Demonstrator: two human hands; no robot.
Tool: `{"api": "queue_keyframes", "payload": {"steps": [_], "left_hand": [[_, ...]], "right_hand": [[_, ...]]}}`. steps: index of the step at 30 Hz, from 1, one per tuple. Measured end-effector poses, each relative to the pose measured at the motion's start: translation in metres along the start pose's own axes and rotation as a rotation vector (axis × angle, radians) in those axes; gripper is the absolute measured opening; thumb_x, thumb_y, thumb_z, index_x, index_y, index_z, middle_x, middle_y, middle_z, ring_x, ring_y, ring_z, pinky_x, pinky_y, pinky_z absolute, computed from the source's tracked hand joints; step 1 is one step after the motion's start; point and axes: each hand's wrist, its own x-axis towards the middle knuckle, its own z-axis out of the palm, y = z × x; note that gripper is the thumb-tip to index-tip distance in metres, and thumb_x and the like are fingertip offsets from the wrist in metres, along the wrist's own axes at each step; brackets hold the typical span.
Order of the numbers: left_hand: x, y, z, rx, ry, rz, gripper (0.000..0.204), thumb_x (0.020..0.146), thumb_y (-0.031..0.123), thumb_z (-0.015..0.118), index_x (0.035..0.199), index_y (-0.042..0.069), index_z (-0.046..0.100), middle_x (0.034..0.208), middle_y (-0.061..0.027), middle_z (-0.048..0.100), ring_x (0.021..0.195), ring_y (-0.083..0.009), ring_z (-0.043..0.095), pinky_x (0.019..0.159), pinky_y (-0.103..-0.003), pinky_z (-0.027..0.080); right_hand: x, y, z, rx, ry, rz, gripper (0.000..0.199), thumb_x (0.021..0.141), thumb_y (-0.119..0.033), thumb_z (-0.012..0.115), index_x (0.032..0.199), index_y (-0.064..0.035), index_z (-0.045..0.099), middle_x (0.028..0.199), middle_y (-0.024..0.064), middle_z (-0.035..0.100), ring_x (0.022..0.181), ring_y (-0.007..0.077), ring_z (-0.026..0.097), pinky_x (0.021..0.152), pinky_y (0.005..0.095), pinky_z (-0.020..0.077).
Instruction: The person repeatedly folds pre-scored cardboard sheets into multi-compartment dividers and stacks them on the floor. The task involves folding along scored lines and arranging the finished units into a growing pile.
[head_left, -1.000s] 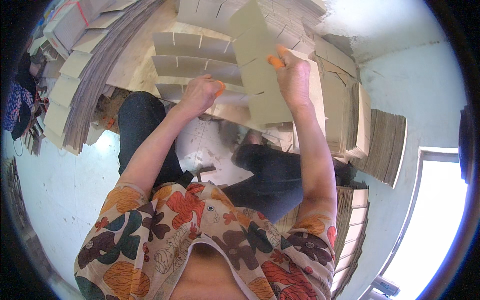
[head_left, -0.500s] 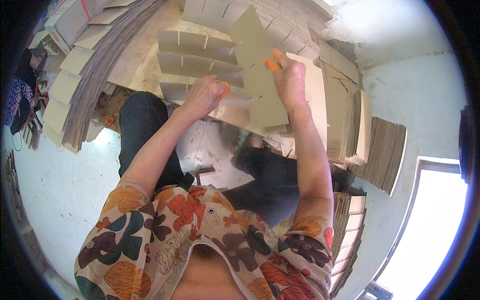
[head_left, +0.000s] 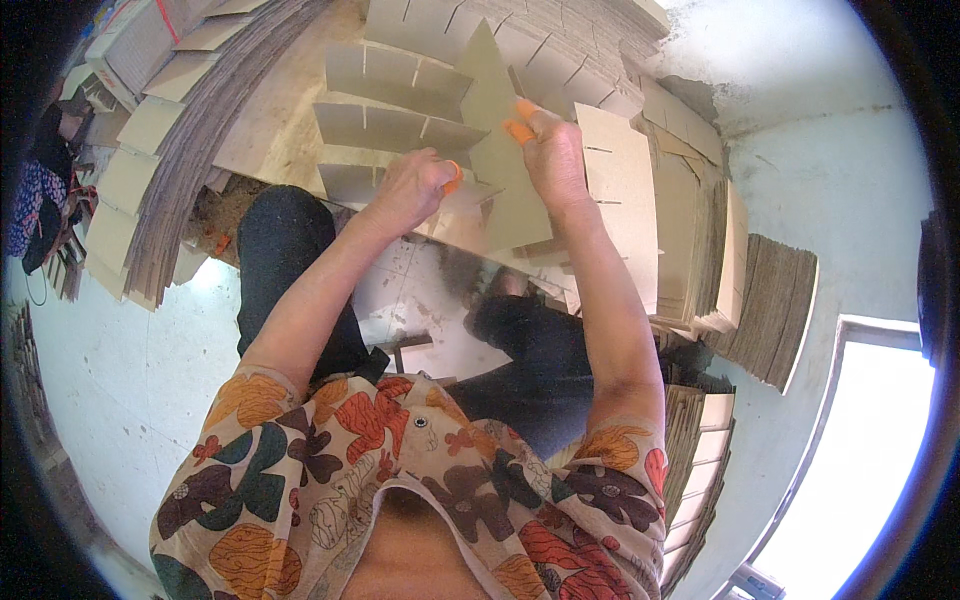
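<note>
Three slotted cardboard strips stand roughly parallel on a wooden board point(head_left: 265, 120): a far strip point(head_left: 395, 80), a middle strip point(head_left: 385, 128) and a near strip point(head_left: 348, 182). Orange covers show on fingertips of both hands. My left hand point(head_left: 412, 190) is closed on the near strip at its right part. With thumb and fingers, my right hand point(head_left: 553, 160) pinches the right edge of a broad cardboard divider point(head_left: 497, 150), tilted across the strips' right ends. How deep the slots interlock there I cannot make out.
Behind the strips lies a row of slotted cardboard sheets point(head_left: 500, 35). A pale slotted sheet point(head_left: 622, 190) is right of my right hand. Tall cardboard stacks point(head_left: 170, 190) stand at left, more stacks point(head_left: 765, 300) at right by the wall. My knees flank the board's near edge.
My right hand has moved left with the divider, bringing it closer against the strips' ends. More of the pale sheet at right shows. My left hand has stayed nearly in place.
</note>
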Motion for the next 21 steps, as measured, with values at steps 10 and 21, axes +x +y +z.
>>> {"api": "queue_keyframes", "payload": {"steps": [10, 21], "left_hand": [[0.024, -0.017, -0.011, -0.072, -0.235, -0.044, 0.007, 0.079, 0.014, 0.062, 0.082, 0.008, 0.065, 0.074, -0.0161, 0.059, 0.074, -0.0359, 0.06, 0.062, -0.043, 0.049], [0.124, -0.109, -0.013, 0.249, -0.241, -0.085, 0.013, 0.08, 0.013, 0.051, 0.08, 0.0, 0.053, 0.078, -0.021, 0.058, 0.073, -0.0351, 0.057, 0.066, -0.042, 0.046]], "right_hand": [[0.001, -0.003, -0.007, -0.113, -0.074, -0.008, 0.021, 0.074, 0.004, 0.061, 0.094, 0.0004, 0.067, 0.078, 0.0249, 0.061, 0.071, 0.0386, 0.061, 0.06, 0.0409, 0.0484], [-0.022, -0.013, 0.005, -0.013, 0.155, -0.103, 0.023, 0.078, -0.006, 0.066, 0.065, 0.0021, 0.05, 0.064, 0.0225, 0.054, 0.059, 0.039, 0.056, 0.05, 0.0435, 0.0438]]}}
